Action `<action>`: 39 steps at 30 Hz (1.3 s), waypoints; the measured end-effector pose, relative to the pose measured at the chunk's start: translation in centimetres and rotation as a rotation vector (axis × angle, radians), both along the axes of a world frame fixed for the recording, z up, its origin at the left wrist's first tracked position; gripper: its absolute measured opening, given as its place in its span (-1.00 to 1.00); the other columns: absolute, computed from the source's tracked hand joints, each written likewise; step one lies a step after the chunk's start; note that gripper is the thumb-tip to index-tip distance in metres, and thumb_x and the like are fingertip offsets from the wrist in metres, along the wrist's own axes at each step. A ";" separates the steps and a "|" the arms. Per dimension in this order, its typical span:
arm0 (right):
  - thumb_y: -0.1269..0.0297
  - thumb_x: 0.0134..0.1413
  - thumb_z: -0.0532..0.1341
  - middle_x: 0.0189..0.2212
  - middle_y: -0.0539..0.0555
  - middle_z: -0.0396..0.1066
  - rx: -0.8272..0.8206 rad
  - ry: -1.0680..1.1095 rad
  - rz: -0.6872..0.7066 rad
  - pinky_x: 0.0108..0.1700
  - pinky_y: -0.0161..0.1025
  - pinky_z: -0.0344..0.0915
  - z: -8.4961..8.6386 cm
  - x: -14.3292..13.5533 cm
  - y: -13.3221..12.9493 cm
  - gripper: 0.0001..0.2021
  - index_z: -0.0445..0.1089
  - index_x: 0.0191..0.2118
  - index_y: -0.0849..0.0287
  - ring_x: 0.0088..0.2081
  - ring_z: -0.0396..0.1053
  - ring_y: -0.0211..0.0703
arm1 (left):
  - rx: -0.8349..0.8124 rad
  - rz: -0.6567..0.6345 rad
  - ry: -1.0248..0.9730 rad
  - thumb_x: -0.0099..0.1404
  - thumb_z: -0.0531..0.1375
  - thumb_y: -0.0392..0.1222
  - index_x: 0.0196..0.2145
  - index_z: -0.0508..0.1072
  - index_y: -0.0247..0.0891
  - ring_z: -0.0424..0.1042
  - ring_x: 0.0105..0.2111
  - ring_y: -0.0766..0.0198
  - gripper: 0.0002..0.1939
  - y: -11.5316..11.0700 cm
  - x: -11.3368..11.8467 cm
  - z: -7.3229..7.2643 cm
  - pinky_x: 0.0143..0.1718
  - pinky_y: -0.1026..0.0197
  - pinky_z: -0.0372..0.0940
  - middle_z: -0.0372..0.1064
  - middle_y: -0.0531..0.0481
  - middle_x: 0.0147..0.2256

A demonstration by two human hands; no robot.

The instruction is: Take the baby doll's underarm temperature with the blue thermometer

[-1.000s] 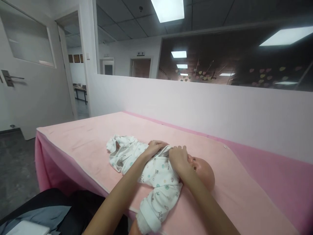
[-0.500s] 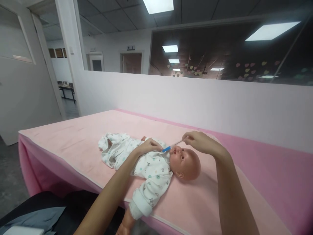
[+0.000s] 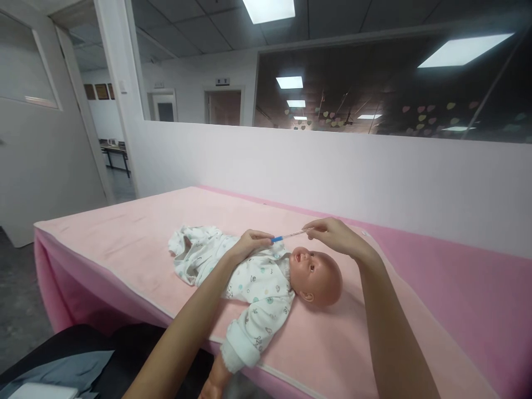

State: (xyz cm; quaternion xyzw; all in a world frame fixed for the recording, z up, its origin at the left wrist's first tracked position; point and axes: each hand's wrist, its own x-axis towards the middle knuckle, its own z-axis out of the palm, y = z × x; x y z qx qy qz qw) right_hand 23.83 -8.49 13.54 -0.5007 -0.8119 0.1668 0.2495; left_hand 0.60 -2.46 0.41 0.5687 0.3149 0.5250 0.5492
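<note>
Doll (image 3: pixel 318 277) laid on its back on the pink-covered worktop (image 3: pixel 124 227), head to the right, mouth open. White printed clothing (image 3: pixel 253 280) worn; the near sleeve is bulky at the cuff, and the near forearm is extended past the worktop's edge. Slender clear rod (image 3: pixel 294 234) with blue end (image 3: pixel 277 239) held above the doll's upper chest and face, slightly tilted, right end higher. Blue end pinched by the left hand (image 3: pixel 254 241), fingers closed together; opposite end gripped between thumb and fingertips of the right hand (image 3: pixel 328 231), other fingers loosely curled. White wall (image 3: pixel 311 166) with a wide window (image 3: pixel 353 83) seen behind the worktop; door (image 3: pixel 45 149) at far left. Rod's markings too small to be read.
</note>
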 end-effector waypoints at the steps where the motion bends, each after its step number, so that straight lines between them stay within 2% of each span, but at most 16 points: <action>1: 0.29 -0.05 0.12 -0.35 0.03 0.48 0.002 0.022 0.005 -0.28 -0.30 0.22 -0.1 -0.1 0.1 -0.75 0.48 -0.25 0.13 -0.28 0.37 -0.15 | -0.007 0.036 -0.053 -0.12 0.36 -0.15 -0.34 0.54 -0.38 0.44 -0.34 0.17 -0.66 0.2 0.0 -0.1 -0.18 0.11 0.29 0.50 -0.13 -0.40; 4: 0.31 -0.06 0.15 -0.27 0.05 0.48 0.005 0.068 0.042 -0.21 -0.28 0.24 -0.5 -0.6 0.4 -0.77 0.49 -0.26 0.13 -0.23 0.37 -0.13 | 0.005 0.114 -0.217 -0.11 0.35 -0.14 -0.39 0.53 -0.34 0.43 -0.32 0.20 -0.71 0.7 -0.1 -0.3 -0.13 0.08 0.27 0.48 -0.08 -0.43; 9: 0.35 -0.11 0.20 -0.23 0.04 0.48 0.007 0.109 0.079 -0.22 -0.26 0.26 -1.1 -1.5 0.5 -0.80 0.51 -0.30 0.11 -0.22 0.38 -0.10 | 0.083 0.075 -0.447 -0.09 0.34 -0.15 -0.43 0.49 -0.28 0.42 -0.28 0.26 -0.77 1.2 -0.6 -0.3 -0.03 0.09 0.19 0.46 0.01 -0.47; 13: 0.39 -0.14 0.22 -0.23 0.06 0.48 -0.002 0.136 0.070 -0.24 -0.29 0.27 -1.3 -2.0 0.4 -0.81 0.52 -0.32 0.13 -0.22 0.38 -0.10 | 0.065 0.076 -0.490 -0.06 0.33 -0.17 -0.43 0.48 -0.25 0.43 -0.31 0.27 -0.81 1.2 -0.8 -0.3 -0.04 0.08 0.20 0.46 0.04 -0.48; 18: 0.44 -0.14 0.21 -0.30 0.06 0.48 -0.006 0.042 0.008 -0.29 -0.34 0.27 -1.1 -2.3 0.2 -0.77 0.51 -0.29 0.16 -0.27 0.39 -0.16 | 0.044 -0.012 -0.570 -0.08 0.35 -0.23 -0.43 0.49 -0.24 0.44 -0.39 0.29 -0.80 1.0 -0.8 -0.2 -0.07 0.11 0.22 0.46 0.06 -0.51; 29: 0.39 -0.12 0.19 -0.24 0.04 0.48 -0.002 -0.001 0.026 -0.30 -0.37 0.26 -0.9 -1.8 -0.1 -0.78 0.51 -0.28 0.14 -0.22 0.38 -0.16 | 0.040 -0.107 -0.615 -0.06 0.35 -0.30 -0.40 0.51 -0.22 0.45 -0.38 0.30 -0.80 0.9 -0.8 -0.5 -0.09 0.15 0.21 0.49 0.05 -0.48; 39: 0.39 -0.14 0.21 -0.29 0.06 0.48 -0.015 -0.041 0.025 -0.35 -0.37 0.25 -1.0 -1.7 0.1 -0.77 0.50 -0.28 0.15 -0.27 0.39 -0.15 | 0.060 -0.148 -0.617 -0.10 0.38 -0.24 -0.44 0.51 -0.25 0.45 -0.39 0.29 -0.80 0.8 -0.7 -0.4 -0.12 0.16 0.23 0.48 0.03 -0.49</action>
